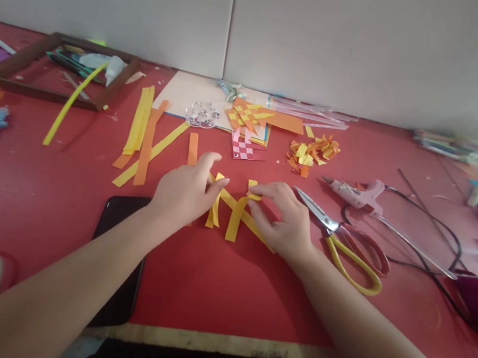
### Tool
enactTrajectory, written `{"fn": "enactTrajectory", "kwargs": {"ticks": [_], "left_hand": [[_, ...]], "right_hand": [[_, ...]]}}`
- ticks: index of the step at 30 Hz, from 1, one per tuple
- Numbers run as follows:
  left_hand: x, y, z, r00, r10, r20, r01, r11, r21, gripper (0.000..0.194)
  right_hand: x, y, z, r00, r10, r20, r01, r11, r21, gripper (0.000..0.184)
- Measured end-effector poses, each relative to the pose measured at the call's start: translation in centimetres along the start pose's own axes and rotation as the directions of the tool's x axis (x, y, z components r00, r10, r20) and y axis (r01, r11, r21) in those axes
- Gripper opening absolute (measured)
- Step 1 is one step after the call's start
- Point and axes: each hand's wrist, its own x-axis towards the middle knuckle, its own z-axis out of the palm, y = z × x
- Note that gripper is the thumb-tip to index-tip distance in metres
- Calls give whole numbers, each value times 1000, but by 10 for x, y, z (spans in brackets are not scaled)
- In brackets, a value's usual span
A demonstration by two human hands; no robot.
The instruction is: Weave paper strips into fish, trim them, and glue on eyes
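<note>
In the middle of the red table (227, 290), the left hand (191, 187) has its thumb over a folded yellow strip (213, 214), forefinger raised apart; I cannot tell whether its hidden fingers grip the paper. Just right of it, the right hand (285, 215) pinches the upper end of a curled yellow strip (233, 225) between thumb and forefinger, beside a long yellow strip (260, 236) lying slantwise. The table has a worn, pale front edge and a plain grey wall (329, 43) behind. At far left sits a brown frame (20, 54); the left forearm partly covers a dark phone (125, 290). Beyond the hands lie a pink checked paper piece (243, 149) and orange-and-yellow scraps (311, 152). Scissors (339, 239) sit close by the right wrist, then a pink glue gun (365, 199).
</note>
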Motion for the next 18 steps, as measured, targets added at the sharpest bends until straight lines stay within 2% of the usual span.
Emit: {"fn": "enactTrajectory", "kwargs": {"ticks": [2, 4, 6, 8, 10, 12, 14, 16, 18], "left_hand": [[-3, 2, -4, 994, 2, -112, -4, 1000, -18, 39], [-5, 4, -8, 981, 71, -179, -88, 992, -88, 38], [-7, 7, -10, 969, 197, -150, -227, 949, -218, 42], [-8, 9, -9, 952, 302, -52, -298, 873, -385, 35], [-8, 11, -7, 942, 326, 85, -231, 809, -540, 26], [-7, 11, -5, 930, 296, 217, -93, 761, -642, 23], [-7, 10, -5, 919, 264, 292, 21, 709, -705, 23], [-7, 9, -5, 917, 231, 326, 97, 662, -743, 25], [-6, 9, -6, 913, 195, 357, 162, 631, -758, 27]], "right_hand": [[1, -4, -2, 995, -83, -54, 81, 996, -26, 19], [2, -8, -4, 989, -133, -65, 131, 991, -27, 19], [3, -9, -4, 989, -135, -67, 134, 991, -22, 17], [3, -8, -4, 989, -128, -77, 127, 992, -24, 15], [3, -4, -3, 985, -150, -91, 148, 989, -28, 14], [3, 0, -3, 977, -192, -97, 190, 981, -30, 14], [4, 4, -3, 973, -209, -95, 204, 978, -52, 12], [3, 4, -2, 981, -165, -105, 153, 982, -113, 12], [2, 3, -2, 989, -36, -146, 10, 984, -176, 15]]}}
